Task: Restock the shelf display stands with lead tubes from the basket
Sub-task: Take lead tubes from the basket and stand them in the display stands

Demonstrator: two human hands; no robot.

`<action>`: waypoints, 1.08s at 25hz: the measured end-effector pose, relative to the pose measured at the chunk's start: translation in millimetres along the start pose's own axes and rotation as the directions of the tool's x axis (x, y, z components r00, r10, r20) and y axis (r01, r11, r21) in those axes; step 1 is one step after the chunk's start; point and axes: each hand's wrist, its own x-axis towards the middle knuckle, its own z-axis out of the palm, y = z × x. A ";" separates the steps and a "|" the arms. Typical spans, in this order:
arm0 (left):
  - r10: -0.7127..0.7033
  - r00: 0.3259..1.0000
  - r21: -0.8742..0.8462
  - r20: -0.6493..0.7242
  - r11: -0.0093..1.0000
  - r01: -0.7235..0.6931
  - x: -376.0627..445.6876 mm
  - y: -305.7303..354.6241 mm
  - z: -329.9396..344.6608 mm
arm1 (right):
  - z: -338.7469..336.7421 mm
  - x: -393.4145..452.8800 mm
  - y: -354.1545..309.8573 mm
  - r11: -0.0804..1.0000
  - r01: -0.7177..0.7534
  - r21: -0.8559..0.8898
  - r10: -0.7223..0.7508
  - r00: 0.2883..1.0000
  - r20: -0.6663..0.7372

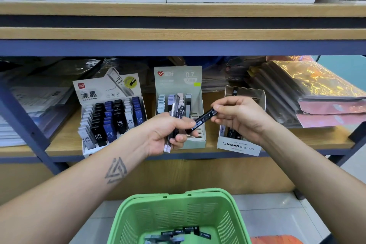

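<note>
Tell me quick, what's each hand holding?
Left hand: fingers curled round a bunch of lead tubes.
Right hand: fingers pinching one black lead tube.

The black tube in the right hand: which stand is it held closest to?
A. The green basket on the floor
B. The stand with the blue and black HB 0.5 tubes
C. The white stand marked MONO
C: the right hand pinches the black tube just left of the MONO stand, far above the green basket.
</note>
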 end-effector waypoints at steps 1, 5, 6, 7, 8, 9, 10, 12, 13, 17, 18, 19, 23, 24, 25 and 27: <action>0.002 1.000 -0.001 -0.001 1.000 -0.002 -0.3 0.0 -0.1 | -0.3 -0.4 -0.9 1.000 0.006 -0.001 -0.006 1.000 0.011; 0.043 0.997 0.015 -0.064 0.999 -0.042 -0.1 0.7 -0.9 | -2.5 0.0 -1.0 0.988 0.088 -0.127 -0.085 0.996 0.034; 0.073 0.993 0.050 -0.097 0.996 -0.068 0.4 0.5 -0.6 | -2.1 0.5 -0.1 0.982 0.105 -0.159 -0.100 0.994 0.035; 0.103 0.986 0.090 -0.129 0.992 -0.092 0.7 0.1 0.0 | -2.1 1.0 1.0 0.976 0.114 -0.183 -0.110 0.993 0.033; 0.132 0.979 0.128 -0.157 0.985 -0.112 1.0 -0.3 0.8 | -1.5 1.5 1.7 0.975 0.116 -0.191 -0.112 0.993 0.028; 0.156 0.971 0.160 -0.182 0.979 -0.127 1.1 -1.0 1.3 | -0.7 1.3 1.6 0.979 0.111 -0.174 -0.108 0.994 0.024; 0.176 0.963 0.186 -0.203 0.973 -0.139 1.4 -1.7 1.5 | 0.2 0.9 1.3 0.985 0.101 -0.141 -0.098 0.995 0.022; 0.205 0.952 0.214 -0.227 0.964 -0.157 2.0 -2.5 2.3 | 2.4 0.1 -0.5 0.992 0.073 -0.101 -0.073 0.997 0.008; 0.214 0.950 0.215 -0.229 0.963 -0.165 2.7 -2.2 3.4 | 3.3 -0.5 -2.5 0.992 0.063 -0.109 -0.064 0.998 -0.011; 0.265 0.930 0.191 -0.255 0.957 -0.220 0.7 10.9 4.8 | 4.0 -2.0 -17.0 0.984 0.113 -0.140 -0.125 0.989 -0.079; 0.282 0.918 0.187 -0.279 0.954 -0.236 -0.8 16.9 0.1 | 5.8 -1.5 -21.4 0.980 0.139 -0.142 -0.151 0.986 -0.076; 0.292 0.906 0.189 -0.307 0.952 -0.242 -3.2 23.0 -7.1 | 10.1 -0.5 -25.1 0.972 0.164 -0.167 -0.177 0.982 -0.066; 0.217 0.887 0.109 -0.408 0.976 -0.188 -24.6 39.9 -47.8 | 53.1 14.6 -25.9 0.867 0.268 -0.421 -0.273 0.961 0.050; 0.188 0.888 0.081 -0.420 0.982 -0.169 -32.3 43.2 -56.4 | 67.2 18.8 -23.4 0.819 0.300 -0.488 -0.295 0.951 0.089; 0.164 0.889 0.056 -0.428 0.986 -0.155 -39.2 45.8 -64.4 | 80.3 23.2 -21.2 0.753 0.340 -0.564 -0.329 0.936 0.125; 0.141 0.889 0.008 -0.436 0.988 -0.152 -56.2 50.2 -84.1 | 110.7 30.7 -17.8 0.605 0.412 -0.681 -0.388 0.900 0.200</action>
